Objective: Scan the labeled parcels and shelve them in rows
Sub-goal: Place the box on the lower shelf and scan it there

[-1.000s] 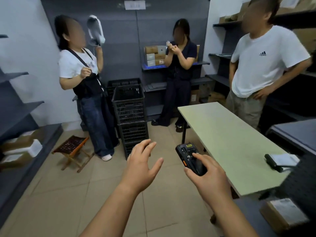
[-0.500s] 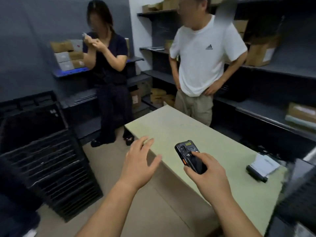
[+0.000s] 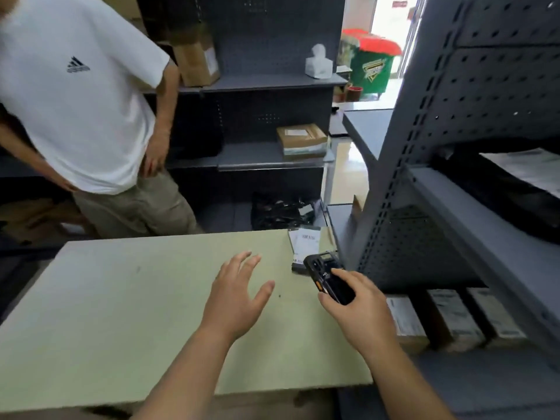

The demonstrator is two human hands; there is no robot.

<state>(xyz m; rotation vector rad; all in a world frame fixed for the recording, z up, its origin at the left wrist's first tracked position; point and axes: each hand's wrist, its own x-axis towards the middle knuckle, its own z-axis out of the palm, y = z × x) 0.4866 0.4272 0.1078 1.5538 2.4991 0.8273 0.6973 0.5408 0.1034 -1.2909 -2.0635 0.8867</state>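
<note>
My right hand (image 3: 356, 307) grips a black handheld scanner (image 3: 327, 275) above the right end of the pale green table (image 3: 121, 298). My left hand (image 3: 238, 294) hovers over the table with fingers spread and holds nothing. A flat dark parcel with a white label (image 3: 304, 242) lies at the table's far right corner, just beyond the scanner. Three labeled cardboard parcels (image 3: 448, 316) stand in a row on the low grey shelf at my right.
A person in a white T-shirt (image 3: 75, 95) stands behind the table's left side. Dark shelving behind holds a taped box (image 3: 301, 140), a tall carton (image 3: 197, 60) and a black bag (image 3: 281, 209). A grey perforated shelf unit (image 3: 454, 147) rises close on the right.
My view has swung right, from two people and crates at the back to the table's right end and the shelf unit. Both hands kept their pose, scanner still in the right.
</note>
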